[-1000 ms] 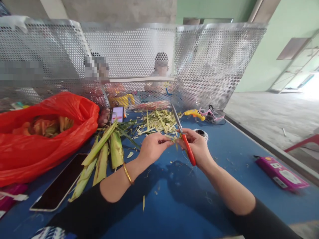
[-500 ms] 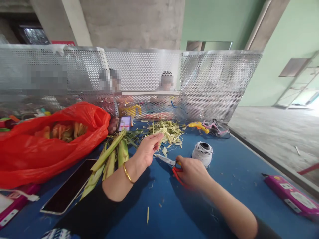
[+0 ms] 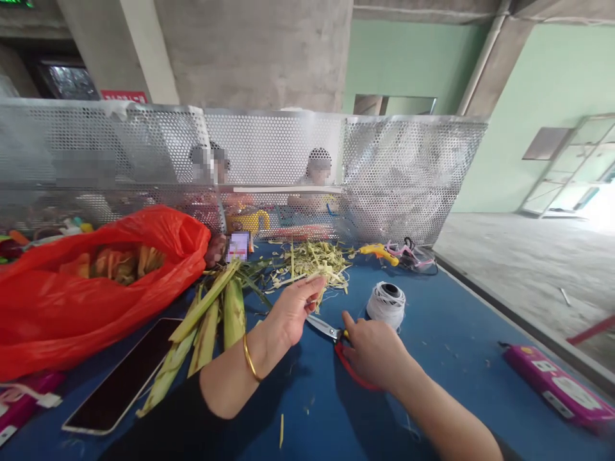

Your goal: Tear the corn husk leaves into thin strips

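Note:
My right hand (image 3: 372, 346) is wrapped round the red handles of a pair of scissors (image 3: 323, 326), whose blades point left toward my other hand. My left hand (image 3: 295, 310) is closed in a pinch on a pale strip of plant leaf (image 3: 325, 274), partly hidden by the fingers. Beyond it lies a heap of green and pale plant scraps (image 3: 312, 256). Left of my left forearm are several long green stalks (image 3: 234, 307). A spool of white string (image 3: 387, 306) stands just past my right hand.
A red plastic bag (image 3: 110, 307) fills the left, beside a large phone (image 3: 125, 378). A purple power strip (image 3: 552, 384) lies right, a yellow glue gun (image 3: 379, 252) behind. A perforated metal screen (image 3: 278, 147) closes the far edge; people sit beyond it.
My left hand has shifted slightly right and, with the view tilting up, lower in the picture. My right hand keeps the scissors near it.

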`<state>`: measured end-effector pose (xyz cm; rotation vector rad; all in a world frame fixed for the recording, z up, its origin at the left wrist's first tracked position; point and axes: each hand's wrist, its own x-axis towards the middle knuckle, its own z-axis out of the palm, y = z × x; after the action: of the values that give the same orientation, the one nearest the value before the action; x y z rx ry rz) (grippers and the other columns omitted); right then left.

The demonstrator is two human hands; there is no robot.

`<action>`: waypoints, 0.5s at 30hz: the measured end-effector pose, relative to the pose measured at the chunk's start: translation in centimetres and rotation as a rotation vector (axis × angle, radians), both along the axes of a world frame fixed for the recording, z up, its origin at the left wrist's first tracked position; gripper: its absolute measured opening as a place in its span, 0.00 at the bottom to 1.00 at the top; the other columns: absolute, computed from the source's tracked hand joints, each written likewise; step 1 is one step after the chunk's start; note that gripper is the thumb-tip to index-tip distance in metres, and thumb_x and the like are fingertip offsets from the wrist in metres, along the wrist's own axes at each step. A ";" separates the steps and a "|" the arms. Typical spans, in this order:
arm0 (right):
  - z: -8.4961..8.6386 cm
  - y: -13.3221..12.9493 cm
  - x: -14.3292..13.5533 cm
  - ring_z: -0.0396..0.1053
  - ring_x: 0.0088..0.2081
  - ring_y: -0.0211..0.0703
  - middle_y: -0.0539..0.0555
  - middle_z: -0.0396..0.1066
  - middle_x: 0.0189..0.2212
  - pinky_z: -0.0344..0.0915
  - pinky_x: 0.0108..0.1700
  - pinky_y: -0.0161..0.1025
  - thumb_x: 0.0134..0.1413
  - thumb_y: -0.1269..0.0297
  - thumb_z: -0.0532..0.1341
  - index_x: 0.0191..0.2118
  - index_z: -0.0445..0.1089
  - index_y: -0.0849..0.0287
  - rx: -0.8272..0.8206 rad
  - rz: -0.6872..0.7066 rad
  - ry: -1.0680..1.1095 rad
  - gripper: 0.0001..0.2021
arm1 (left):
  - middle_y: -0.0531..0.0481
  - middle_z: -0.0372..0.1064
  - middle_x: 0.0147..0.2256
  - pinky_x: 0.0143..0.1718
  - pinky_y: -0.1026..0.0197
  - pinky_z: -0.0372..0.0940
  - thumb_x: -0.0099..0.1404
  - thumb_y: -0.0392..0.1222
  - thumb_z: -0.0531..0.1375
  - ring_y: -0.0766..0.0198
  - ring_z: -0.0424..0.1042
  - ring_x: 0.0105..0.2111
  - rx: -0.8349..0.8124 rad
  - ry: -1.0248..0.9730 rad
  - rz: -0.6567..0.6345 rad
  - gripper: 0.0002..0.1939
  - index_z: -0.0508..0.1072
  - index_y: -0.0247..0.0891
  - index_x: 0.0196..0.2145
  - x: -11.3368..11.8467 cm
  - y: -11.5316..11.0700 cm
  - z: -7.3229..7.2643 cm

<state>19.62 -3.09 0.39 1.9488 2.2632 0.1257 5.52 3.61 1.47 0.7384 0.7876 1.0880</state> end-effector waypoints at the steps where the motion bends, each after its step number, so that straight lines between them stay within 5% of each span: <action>1: 0.0 0.1 0.1 0.76 0.35 0.55 0.65 0.76 0.33 0.64 0.31 0.40 0.55 0.67 0.58 0.51 0.68 0.66 0.037 -0.008 0.052 0.18 | 0.56 0.66 0.23 0.27 0.67 0.53 0.34 0.44 0.75 0.73 0.60 0.24 -0.012 -0.009 0.000 0.19 0.76 0.37 0.26 0.0 -0.1 0.1; 5: -0.4 0.9 0.5 0.73 0.34 0.44 0.56 0.74 0.34 0.65 0.37 0.38 0.59 0.61 0.55 0.38 0.74 0.57 0.348 0.060 0.673 0.11 | 0.55 0.67 0.24 0.27 0.68 0.54 0.36 0.40 0.75 0.73 0.61 0.25 -0.058 -0.062 -0.023 0.16 0.76 0.36 0.25 0.4 -0.6 0.1; 8: -1.2 1.6 0.3 0.69 0.34 0.42 0.53 0.71 0.31 0.65 0.39 0.38 0.53 0.57 0.61 0.36 0.74 0.57 0.526 0.061 1.192 0.10 | 0.54 0.70 0.27 0.29 0.68 0.57 0.39 0.39 0.74 0.73 0.64 0.27 -0.107 -0.085 -0.078 0.15 0.76 0.36 0.25 0.9 -1.1 -0.4; 12: -2.1 2.2 0.0 0.67 0.31 0.42 0.52 0.71 0.28 0.64 0.37 0.39 0.45 0.56 0.66 0.31 0.74 0.58 0.350 -0.013 1.569 0.11 | 0.53 0.71 0.30 0.34 0.67 0.60 0.42 0.37 0.73 0.71 0.67 0.30 -0.171 -0.124 -0.130 0.13 0.76 0.37 0.27 1.6 -1.6 -1.4; 15: -2.4 2.4 -0.1 0.66 0.30 0.40 0.51 0.71 0.26 0.62 0.36 0.39 0.44 0.56 0.65 0.28 0.74 0.59 0.296 -0.048 1.636 0.11 | 0.53 0.72 0.31 0.36 0.66 0.60 0.42 0.37 0.73 0.70 0.67 0.31 -0.170 -0.140 -0.135 0.14 0.76 0.37 0.28 1.8 -1.7 -2.0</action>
<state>19.57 -0.73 -1.99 2.6664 2.9351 -1.8691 7.27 1.94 -0.55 0.5570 0.6914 0.9277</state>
